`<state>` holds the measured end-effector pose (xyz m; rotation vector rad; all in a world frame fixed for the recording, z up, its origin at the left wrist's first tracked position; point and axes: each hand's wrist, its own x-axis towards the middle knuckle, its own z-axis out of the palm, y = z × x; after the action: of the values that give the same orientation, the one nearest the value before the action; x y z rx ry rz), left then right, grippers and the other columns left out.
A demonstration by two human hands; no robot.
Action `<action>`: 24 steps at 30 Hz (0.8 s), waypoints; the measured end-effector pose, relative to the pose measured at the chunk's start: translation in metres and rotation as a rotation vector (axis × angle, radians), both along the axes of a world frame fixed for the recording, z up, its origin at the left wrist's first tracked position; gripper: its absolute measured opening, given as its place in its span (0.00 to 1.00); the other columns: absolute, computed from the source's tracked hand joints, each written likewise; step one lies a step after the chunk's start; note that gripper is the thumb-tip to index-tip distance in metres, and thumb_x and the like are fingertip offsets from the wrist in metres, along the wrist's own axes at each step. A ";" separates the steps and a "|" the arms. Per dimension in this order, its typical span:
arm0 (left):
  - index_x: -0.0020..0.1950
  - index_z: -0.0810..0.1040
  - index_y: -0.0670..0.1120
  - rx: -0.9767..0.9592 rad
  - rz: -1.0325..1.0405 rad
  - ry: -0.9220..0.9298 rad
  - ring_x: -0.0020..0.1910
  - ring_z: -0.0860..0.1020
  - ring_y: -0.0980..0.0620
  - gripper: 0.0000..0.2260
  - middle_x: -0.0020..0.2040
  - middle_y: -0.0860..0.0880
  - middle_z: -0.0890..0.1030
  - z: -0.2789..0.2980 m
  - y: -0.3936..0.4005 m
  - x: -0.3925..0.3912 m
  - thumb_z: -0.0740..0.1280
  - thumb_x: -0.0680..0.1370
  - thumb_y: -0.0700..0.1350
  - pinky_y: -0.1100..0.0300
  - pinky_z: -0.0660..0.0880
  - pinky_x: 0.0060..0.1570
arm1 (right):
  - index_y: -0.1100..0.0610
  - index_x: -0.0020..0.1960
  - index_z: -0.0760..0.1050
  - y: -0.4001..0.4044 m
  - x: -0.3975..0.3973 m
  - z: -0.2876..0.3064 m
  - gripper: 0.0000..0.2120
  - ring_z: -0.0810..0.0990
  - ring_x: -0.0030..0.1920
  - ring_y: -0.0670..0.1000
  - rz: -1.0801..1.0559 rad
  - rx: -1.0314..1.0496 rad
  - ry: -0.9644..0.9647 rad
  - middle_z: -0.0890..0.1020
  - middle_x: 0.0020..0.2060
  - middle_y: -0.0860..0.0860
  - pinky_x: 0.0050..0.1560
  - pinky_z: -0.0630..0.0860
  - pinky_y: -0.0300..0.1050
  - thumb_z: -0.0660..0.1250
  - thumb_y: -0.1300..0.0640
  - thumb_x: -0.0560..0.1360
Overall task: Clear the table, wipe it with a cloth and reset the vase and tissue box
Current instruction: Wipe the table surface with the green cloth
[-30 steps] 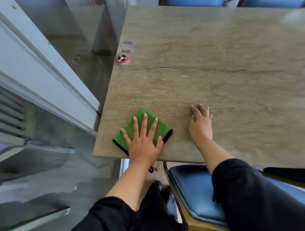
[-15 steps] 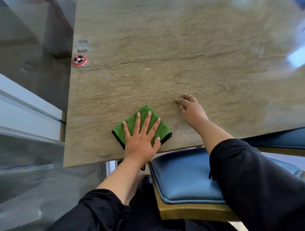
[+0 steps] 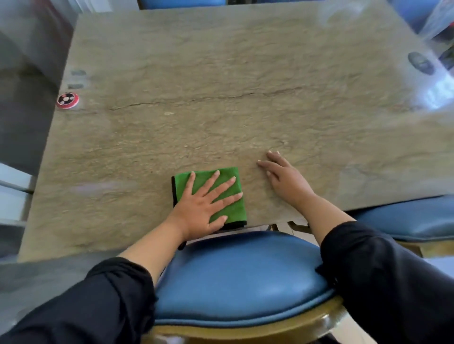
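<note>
The green cloth (image 3: 216, 196) lies folded at the table's (image 3: 221, 73) near edge, my left hand (image 3: 205, 208) pressed flat on it, fingers spread. My right hand (image 3: 285, 180) braces beside it, flat and empty. I judge wiping underway; next, push the cloth outward across the stone.

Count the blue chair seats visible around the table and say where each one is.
4. One blue seat below both arms, one at the near right, one across the table, one far right, blurred. Others may be out of view.

Left hand (image 3: 204, 208) flat on green cloth (image 3: 229, 211) — right hand (image 3: 286, 181) beside.
</note>
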<state>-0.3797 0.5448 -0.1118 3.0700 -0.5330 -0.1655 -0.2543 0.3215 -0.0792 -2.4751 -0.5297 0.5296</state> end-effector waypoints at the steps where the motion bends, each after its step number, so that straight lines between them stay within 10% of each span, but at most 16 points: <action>1: 0.75 0.46 0.65 -0.010 0.047 0.021 0.77 0.43 0.46 0.27 0.78 0.57 0.46 0.001 -0.004 0.007 0.50 0.76 0.60 0.28 0.44 0.68 | 0.49 0.70 0.70 0.001 0.002 0.000 0.19 0.49 0.77 0.48 -0.033 0.021 0.000 0.57 0.77 0.48 0.76 0.49 0.45 0.55 0.59 0.81; 8: 0.76 0.53 0.60 0.043 -0.080 -0.015 0.77 0.50 0.41 0.28 0.78 0.53 0.53 0.002 -0.037 0.002 0.54 0.77 0.59 0.28 0.51 0.67 | 0.50 0.66 0.74 -0.021 0.015 0.004 0.18 0.42 0.77 0.56 -0.338 -0.016 0.016 0.52 0.77 0.57 0.76 0.40 0.52 0.54 0.60 0.80; 16: 0.75 0.42 0.66 -0.033 0.006 0.029 0.77 0.38 0.45 0.27 0.78 0.58 0.42 0.003 -0.082 0.062 0.48 0.77 0.62 0.29 0.42 0.67 | 0.54 0.63 0.76 -0.052 0.022 -0.006 0.16 0.53 0.76 0.54 -0.578 0.126 -0.013 0.62 0.74 0.53 0.75 0.56 0.51 0.55 0.60 0.80; 24: 0.75 0.55 0.63 -0.029 -0.476 0.000 0.77 0.49 0.46 0.27 0.78 0.56 0.54 -0.002 -0.081 0.066 0.56 0.76 0.62 0.32 0.45 0.70 | 0.55 0.64 0.75 -0.069 0.028 -0.008 0.18 0.52 0.77 0.52 -0.729 0.089 -0.017 0.59 0.75 0.53 0.74 0.58 0.52 0.56 0.63 0.78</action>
<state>-0.3135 0.4637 -0.1141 2.8542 -1.2430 -0.1608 -0.2267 0.2523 -0.0871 -2.3636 0.3430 0.1789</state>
